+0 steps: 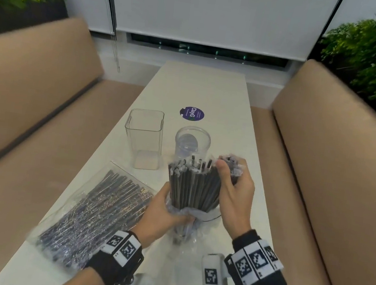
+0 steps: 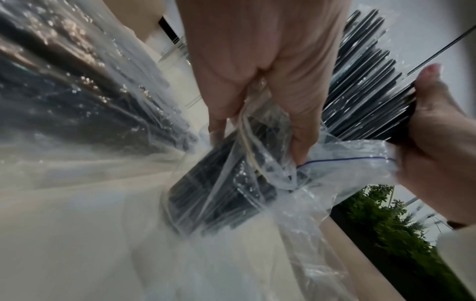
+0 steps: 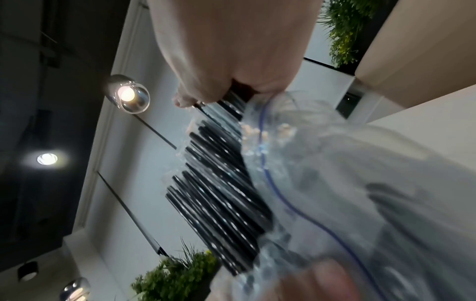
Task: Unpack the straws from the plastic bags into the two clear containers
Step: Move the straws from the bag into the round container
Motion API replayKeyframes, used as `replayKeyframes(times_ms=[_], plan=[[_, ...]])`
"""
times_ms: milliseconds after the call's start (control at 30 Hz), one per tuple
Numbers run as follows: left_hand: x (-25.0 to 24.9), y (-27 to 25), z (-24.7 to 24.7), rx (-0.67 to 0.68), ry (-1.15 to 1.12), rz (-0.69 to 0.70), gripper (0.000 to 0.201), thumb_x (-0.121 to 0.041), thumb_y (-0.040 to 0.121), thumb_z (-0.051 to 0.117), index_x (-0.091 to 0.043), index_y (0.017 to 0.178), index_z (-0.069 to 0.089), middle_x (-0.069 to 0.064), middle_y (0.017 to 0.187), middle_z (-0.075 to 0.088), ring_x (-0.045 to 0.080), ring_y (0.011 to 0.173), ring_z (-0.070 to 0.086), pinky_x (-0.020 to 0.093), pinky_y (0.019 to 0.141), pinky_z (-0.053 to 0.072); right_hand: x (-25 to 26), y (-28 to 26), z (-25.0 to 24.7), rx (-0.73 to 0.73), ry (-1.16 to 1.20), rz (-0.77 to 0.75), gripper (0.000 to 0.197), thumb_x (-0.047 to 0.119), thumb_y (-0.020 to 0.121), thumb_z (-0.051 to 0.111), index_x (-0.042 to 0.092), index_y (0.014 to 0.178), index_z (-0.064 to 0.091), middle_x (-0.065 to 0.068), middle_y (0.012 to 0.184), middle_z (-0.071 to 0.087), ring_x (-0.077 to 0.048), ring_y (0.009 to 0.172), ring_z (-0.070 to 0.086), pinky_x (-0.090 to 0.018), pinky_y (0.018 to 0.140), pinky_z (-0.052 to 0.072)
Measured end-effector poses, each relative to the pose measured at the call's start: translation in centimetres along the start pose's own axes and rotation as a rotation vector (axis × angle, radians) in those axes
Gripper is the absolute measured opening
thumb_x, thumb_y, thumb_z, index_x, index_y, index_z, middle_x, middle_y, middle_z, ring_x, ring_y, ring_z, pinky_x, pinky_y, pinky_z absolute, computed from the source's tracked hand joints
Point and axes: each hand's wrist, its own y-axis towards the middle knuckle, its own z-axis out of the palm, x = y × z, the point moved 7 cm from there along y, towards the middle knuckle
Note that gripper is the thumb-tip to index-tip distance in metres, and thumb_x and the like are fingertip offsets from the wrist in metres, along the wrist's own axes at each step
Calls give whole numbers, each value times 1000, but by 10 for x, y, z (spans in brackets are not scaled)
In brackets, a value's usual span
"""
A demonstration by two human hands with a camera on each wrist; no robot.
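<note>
Our left hand [image 1: 167, 212] grips the bunched plastic bag [image 1: 185, 224] low on the bundle, while our right hand [image 1: 233, 192] clasps the black straws [image 1: 194, 186] standing out of it. The round container [image 1: 191, 143] just behind the bundle looks empty, as does the square container [image 1: 144, 136] left of it. A second full bag [image 1: 97, 211] lies on the worktop [image 1: 201, 88], so we judge nearly everything remains.

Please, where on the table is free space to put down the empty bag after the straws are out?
Bare tabletop lies beyond the purple sticker, and along the right edge beside the round container. The near left is crowded: the full bag lies there, the square container behind it. Both hands fill the near middle.
</note>
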Motion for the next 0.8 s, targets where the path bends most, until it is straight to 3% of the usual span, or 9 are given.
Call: replayKeyframes(times_ms=[67,133,233,300,400,500,633,733,800], plan=[[0,3,-1,10,26,-1,73,-3,63,88,-37,118,53,-18,114,67,-9,104,63,8,78,51,9,10,-3,-42,-1,-31,17,27,93,61,10,97,63,21,86,70,2,84,65,-17,77,49],[1,7,-4,8,52,-8,74,-5,63,88,-42,116,52,-18,118,65,-6,109,61,17,92,51,26,22,-6,-83,22,-71,24,29,94,60,6,98,62,8,91,71,-13,91,69,-28,81,51],[-2,11,-7,42,58,-11,77,-6,63,87,-42,120,51,-14,125,63,6,118,60,33,104,45,53,43,-14,-133,129,-114,22,26,96,58,4,95,57,-4,81,68,-23,76,70,-43,75,56],[-9,16,-11,49,58,11,75,-2,65,86,-44,117,51,-19,119,63,-5,110,61,19,94,49,70,59,-19,-160,129,-137,16,25,95,59,10,91,57,-11,75,65,-28,67,67,-51,71,57],[-26,24,-19,58,62,35,73,0,67,85,-47,111,50,-30,109,61,-20,96,59,-1,71,45,96,78,-20,-168,90,-164,17,35,88,63,26,77,55,-21,76,60,-51,73,60,-66,69,50],[-41,31,-27,64,82,43,71,-3,68,85,-49,108,49,-37,102,62,-22,93,58,-4,67,42,121,103,-16,-136,86,-197,16,31,91,61,20,83,54,-11,77,58,-36,70,61,-59,73,53],[-53,43,-36,55,75,30,65,0,67,85,-41,105,51,-24,107,61,-8,99,58,0,65,45,129,135,-6,-125,155,-166,14,33,90,63,21,89,56,-6,86,63,-37,89,67,-55,86,54],[-53,52,-42,65,104,-30,64,-4,65,86,-34,112,56,-11,112,68,9,105,65,17,80,52,112,142,16,-4,198,-77,22,34,97,54,13,91,55,4,70,65,-10,64,66,-29,68,58],[-51,56,-45,68,123,-79,66,-10,62,86,-30,117,57,-6,115,69,16,107,67,34,90,55,95,138,37,127,221,5,33,43,94,51,10,95,54,0,73,70,-12,63,69,-28,60,57]])
